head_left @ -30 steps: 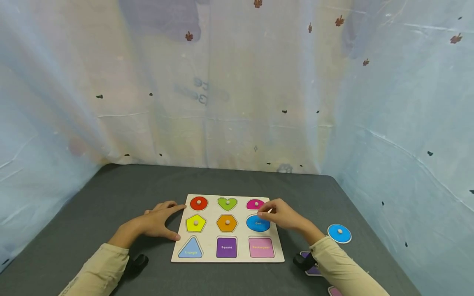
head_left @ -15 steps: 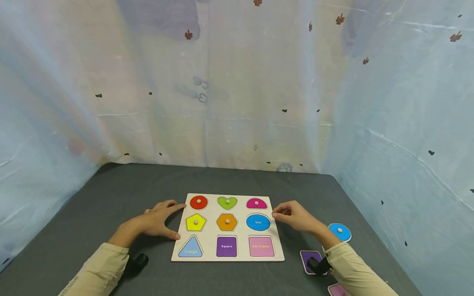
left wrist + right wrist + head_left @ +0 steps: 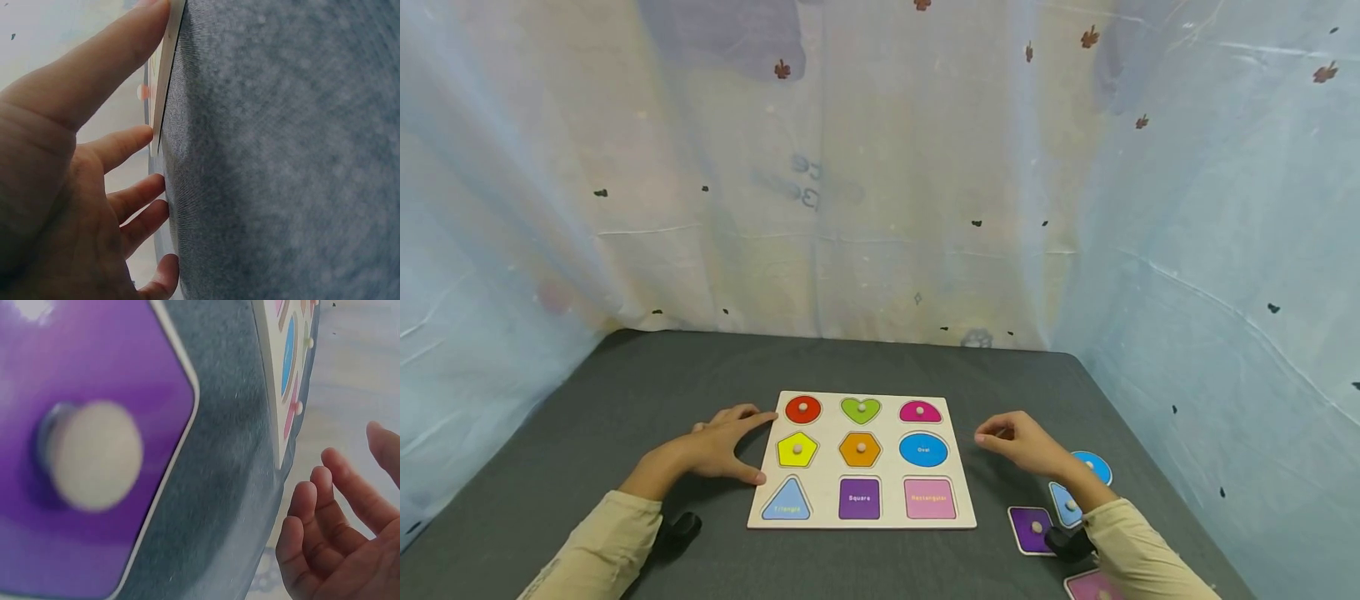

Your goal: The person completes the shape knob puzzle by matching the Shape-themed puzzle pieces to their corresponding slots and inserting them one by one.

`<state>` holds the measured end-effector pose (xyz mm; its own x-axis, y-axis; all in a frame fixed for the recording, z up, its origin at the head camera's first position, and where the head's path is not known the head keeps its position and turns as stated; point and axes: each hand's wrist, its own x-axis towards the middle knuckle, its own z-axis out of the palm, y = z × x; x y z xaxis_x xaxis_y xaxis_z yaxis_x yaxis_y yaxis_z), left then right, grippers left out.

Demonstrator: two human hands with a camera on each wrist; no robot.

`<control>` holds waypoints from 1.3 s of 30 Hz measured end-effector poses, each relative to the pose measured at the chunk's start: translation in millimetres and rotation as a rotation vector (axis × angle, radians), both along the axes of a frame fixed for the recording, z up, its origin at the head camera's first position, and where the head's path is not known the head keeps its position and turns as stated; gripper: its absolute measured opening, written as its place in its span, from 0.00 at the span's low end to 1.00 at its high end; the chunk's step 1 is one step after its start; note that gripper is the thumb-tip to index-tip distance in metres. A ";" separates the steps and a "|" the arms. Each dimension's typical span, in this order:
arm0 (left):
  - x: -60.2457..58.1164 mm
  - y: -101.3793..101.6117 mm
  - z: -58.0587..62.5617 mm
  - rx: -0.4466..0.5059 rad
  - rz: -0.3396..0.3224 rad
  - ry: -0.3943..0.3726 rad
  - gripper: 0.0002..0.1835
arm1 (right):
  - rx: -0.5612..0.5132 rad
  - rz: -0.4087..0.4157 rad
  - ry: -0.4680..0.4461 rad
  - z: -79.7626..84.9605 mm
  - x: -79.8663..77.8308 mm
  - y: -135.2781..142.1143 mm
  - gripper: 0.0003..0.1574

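A pale wooden shape puzzle board (image 3: 880, 467) lies flat on the table. My left hand (image 3: 718, 447) touches its left edge with thumb and index fingertip, fingers spread; in the left wrist view both rest against the board's side edge (image 3: 164, 87). Knobbed pieces fill the top row and the left and middle slots of the second row, among them the magenta half circle (image 3: 921, 412). Bare printed slots show for oval (image 3: 923, 450), triangle, square and rectangle. To the right of the board hovers my right hand (image 3: 1026, 442), holding nothing, its fingers loosely bent and apart from the thumb in the right wrist view.
Loose knobbed pieces lie at the right: a purple square (image 3: 1028, 527), a blue triangle (image 3: 1063, 505), a blue oval (image 3: 1099, 467) partly behind the right forearm, and a pink rectangle (image 3: 1084, 587) at the frame's bottom. Patterned curtains (image 3: 880, 208) hang around the dark table (image 3: 700, 367).
My right hand has moved right, from over the oval slot to beyond the board's right edge, uncovering the slot. The blue triangle piece has come into view. My left hand stays put.
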<state>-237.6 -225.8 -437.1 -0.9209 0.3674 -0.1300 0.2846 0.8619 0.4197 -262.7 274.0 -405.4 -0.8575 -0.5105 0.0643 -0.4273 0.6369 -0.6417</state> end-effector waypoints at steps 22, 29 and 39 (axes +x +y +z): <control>1.2 -0.5 2.2 0.004 -0.004 -0.010 0.56 | -0.022 -0.110 0.047 4.4 3.7 53.3 0.20; 1.1 -0.3 1.4 0.006 -0.002 -0.009 0.56 | -0.003 -0.120 0.069 2.2 5.2 72.8 0.19; 1.4 -0.1 0.5 0.002 -0.001 -0.002 0.56 | 0.034 -0.172 0.054 0.0 10.6 101.3 0.19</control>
<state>-236.2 -225.9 -436.6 -0.9203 0.3685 -0.1311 0.2845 0.8607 0.4222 -252.1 375.3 -405.3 -0.9280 -0.3595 0.0982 -0.3438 0.7244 -0.5976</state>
